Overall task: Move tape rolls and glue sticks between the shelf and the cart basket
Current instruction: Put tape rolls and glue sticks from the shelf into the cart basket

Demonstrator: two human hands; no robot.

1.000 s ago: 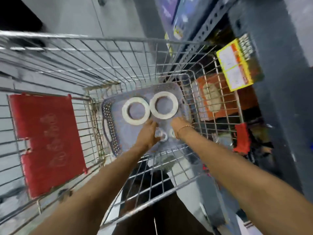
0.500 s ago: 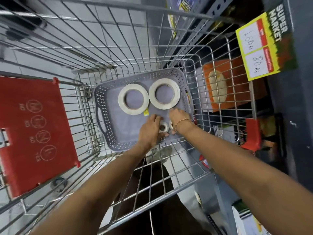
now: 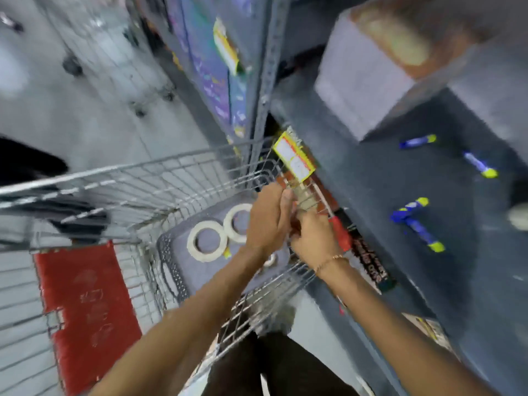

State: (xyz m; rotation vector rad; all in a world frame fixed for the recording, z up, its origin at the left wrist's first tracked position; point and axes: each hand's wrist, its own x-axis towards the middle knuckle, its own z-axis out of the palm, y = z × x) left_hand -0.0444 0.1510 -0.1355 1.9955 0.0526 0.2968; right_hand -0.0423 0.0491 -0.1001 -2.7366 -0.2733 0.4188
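A: Over the cart's right rim, left hand [image 3: 267,221] and right hand [image 3: 314,238] close together, fingers curled. Contents hidden; can't tell the grip.

B: In the basket?

A: Two large tape rolls [image 3: 207,244] flat in the grey tray [image 3: 171,270]; a smaller roll [image 3: 271,260] peeks out under the left wrist.

B: Further out?

A: Glue sticks [image 3: 417,224] scattered on the dark shelf [image 3: 371,172], well apart. Looks mid-transfer, much left. Heavy blur; far boxes unreadable.

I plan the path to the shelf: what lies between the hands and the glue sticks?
Head view: from the hands, the cart's wire rim, then bare dark shelf up to the glue sticks.
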